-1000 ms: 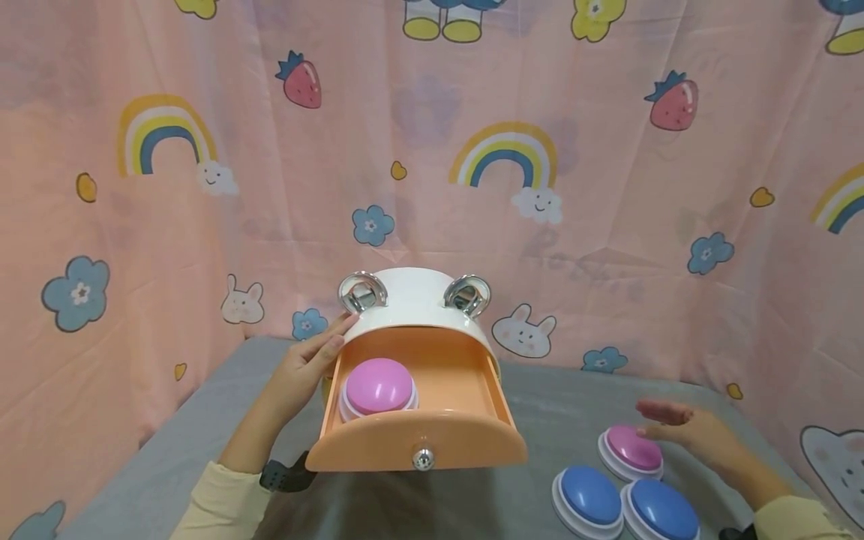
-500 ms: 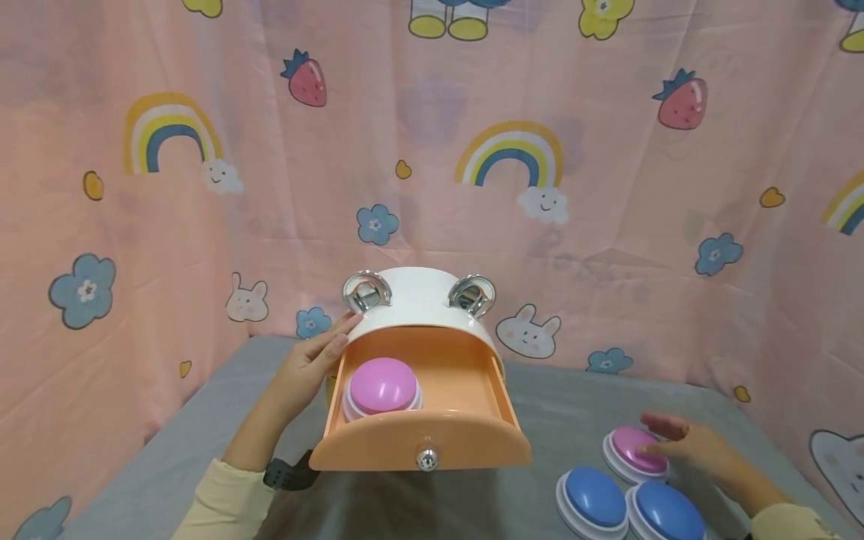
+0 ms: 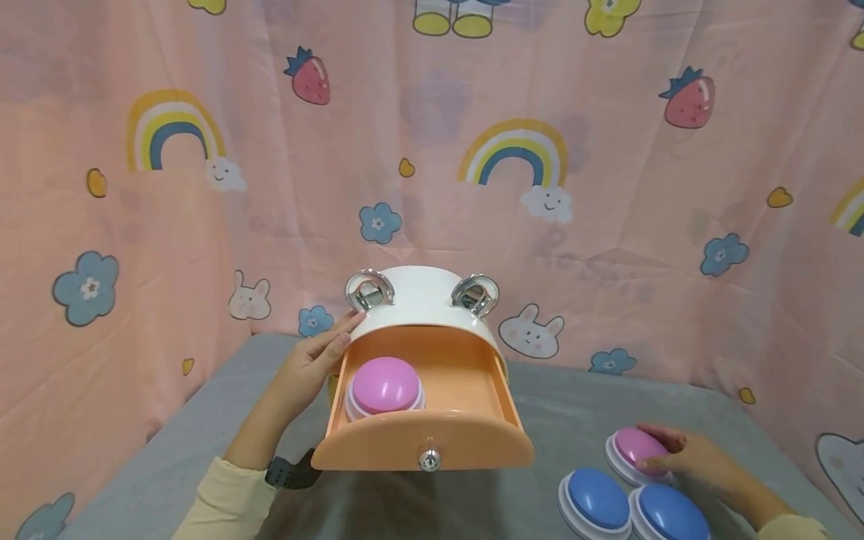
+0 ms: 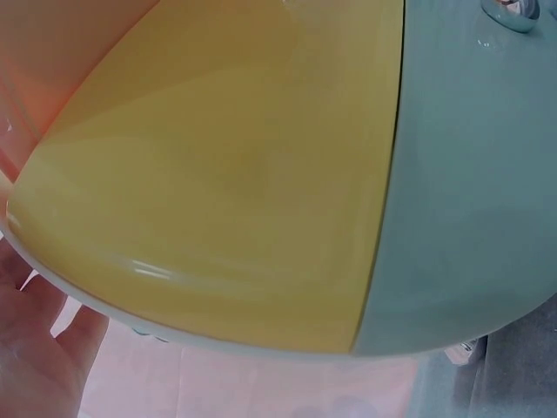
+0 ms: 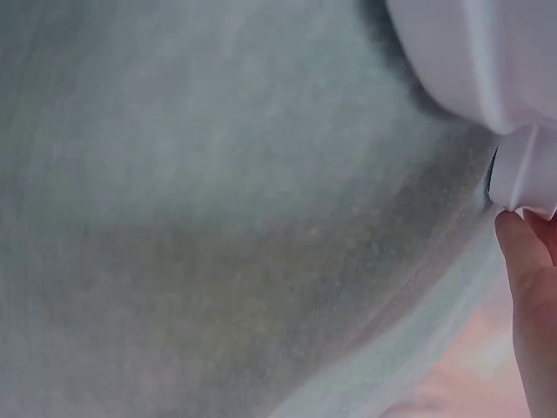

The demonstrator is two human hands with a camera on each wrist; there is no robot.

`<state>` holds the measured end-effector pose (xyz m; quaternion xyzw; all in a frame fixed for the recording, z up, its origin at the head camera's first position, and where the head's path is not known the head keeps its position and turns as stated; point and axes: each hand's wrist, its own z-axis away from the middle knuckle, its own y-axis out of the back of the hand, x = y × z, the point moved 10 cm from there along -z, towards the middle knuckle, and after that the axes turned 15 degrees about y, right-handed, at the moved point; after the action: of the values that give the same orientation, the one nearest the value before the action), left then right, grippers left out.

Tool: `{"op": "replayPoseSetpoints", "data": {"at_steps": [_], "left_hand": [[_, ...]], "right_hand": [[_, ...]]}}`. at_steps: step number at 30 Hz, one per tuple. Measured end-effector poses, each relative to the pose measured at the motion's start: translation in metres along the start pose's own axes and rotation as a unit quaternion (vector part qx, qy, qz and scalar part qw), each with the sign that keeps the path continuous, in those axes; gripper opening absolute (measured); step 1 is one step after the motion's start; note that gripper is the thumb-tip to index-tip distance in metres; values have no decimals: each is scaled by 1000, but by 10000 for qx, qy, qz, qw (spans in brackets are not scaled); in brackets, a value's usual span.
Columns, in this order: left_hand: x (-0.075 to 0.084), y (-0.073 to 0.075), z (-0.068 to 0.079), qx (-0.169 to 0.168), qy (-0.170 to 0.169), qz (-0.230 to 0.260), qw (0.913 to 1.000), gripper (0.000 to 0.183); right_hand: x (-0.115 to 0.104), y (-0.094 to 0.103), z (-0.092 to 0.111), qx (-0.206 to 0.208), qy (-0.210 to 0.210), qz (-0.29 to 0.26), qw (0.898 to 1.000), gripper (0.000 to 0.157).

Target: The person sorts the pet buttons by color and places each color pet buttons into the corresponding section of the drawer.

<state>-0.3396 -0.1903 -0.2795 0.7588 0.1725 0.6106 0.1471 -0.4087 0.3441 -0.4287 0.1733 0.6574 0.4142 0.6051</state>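
A small rounded cabinet (image 3: 421, 292) with a white shell stands mid-table, its orange drawer (image 3: 364, 444) pulled out. Inside the drawer, on the left, sits a pink dome push button (image 3: 386, 384) with a white base. My left hand (image 3: 304, 375) rests with extended fingers against the cabinet's left side; the left wrist view shows its yellow panel (image 4: 218, 174) close up. On the table at right, my right hand (image 3: 705, 461) grips a second pink push button (image 3: 633, 445) between thumb and fingers. In the right wrist view the thumb (image 5: 526, 274) touches a white base (image 5: 522, 165).
Two blue push buttons (image 3: 597, 496) sit side by side just in front of the gripped pink one. A grey cloth (image 3: 540, 405) covers the table. Behind it hangs a pink patterned curtain (image 3: 439, 225). Two silver rings top the cabinet, and a silver knob (image 3: 430, 460) is on the drawer front.
My right hand has lowered from just above the pink push button on the table and its fingers have closed around it. The left hand, drawer and blue buttons stay put; the view shifts slightly.
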Motion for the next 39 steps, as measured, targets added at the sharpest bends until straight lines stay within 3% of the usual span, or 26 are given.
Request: {"op": "replayPoseSetpoints", "data": {"at_steps": [12,21,27,39], "left_hand": [[4,0,1,0,-110,11,9999,44],[4,-1,-1,-13,-67,-5,10000,45],[3,-4,-2,-103,-98,45,9999,45],[2,-1,1,15,-67,39,10000,45]], "right_hand": [[-1,-3,3,-60,-127,95,9999,100],[-17,22,3,414,266,590,9970,92],[-47,35,9,502,564,513,9958,90],[-120,33,24,530,1048,296,9926,81]]}}
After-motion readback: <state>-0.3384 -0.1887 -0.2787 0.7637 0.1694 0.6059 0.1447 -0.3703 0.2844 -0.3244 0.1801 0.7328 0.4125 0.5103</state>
